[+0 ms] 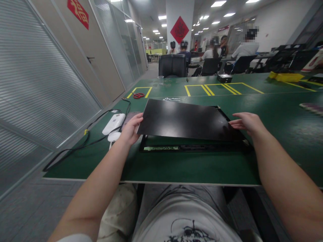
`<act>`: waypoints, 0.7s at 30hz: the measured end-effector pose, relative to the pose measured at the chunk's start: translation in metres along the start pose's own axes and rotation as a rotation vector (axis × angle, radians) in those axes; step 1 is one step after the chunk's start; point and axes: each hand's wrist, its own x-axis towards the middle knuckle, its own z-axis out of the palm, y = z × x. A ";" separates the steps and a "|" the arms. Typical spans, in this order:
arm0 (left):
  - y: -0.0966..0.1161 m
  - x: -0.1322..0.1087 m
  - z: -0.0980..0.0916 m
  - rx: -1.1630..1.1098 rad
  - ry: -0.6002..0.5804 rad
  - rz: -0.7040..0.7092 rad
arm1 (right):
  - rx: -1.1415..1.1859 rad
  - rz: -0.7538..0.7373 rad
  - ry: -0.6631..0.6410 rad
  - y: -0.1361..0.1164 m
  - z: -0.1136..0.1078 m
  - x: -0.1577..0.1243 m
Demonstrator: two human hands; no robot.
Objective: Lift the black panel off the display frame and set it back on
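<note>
A large flat black panel is tilted up at its near edge above a black frame that lies on the green table. A strip of green circuit board shows inside the frame under the raised edge. My left hand grips the panel's left edge, thumb on top. My right hand holds the right edge with its fingers pressed against the panel's corner.
A white power strip with black cables and a phone lie left of the panel. Red scissors, a clear cup and a small black box sit farther back among yellow markings. Black chairs and several seated people are beyond.
</note>
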 end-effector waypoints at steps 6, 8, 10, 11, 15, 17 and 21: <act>-0.008 0.006 -0.004 0.022 -0.022 -0.036 | -0.019 -0.002 0.025 -0.001 0.000 0.000; -0.010 0.007 -0.005 0.024 -0.024 -0.056 | -0.033 -0.013 0.025 0.001 0.000 0.002; -0.012 0.008 -0.004 0.023 -0.016 -0.077 | -0.050 -0.023 0.025 0.003 0.000 0.005; -0.012 0.008 -0.004 0.021 -0.006 -0.088 | -0.057 -0.026 0.028 0.005 0.000 0.007; -0.013 0.006 -0.001 0.017 0.039 -0.120 | -0.082 -0.046 0.034 0.011 0.000 0.014; -0.012 0.004 0.002 0.019 0.052 -0.134 | -0.097 -0.060 0.036 0.014 0.000 0.018; -0.009 0.000 0.008 0.031 0.071 -0.152 | -0.139 -0.083 0.039 0.020 -0.001 0.025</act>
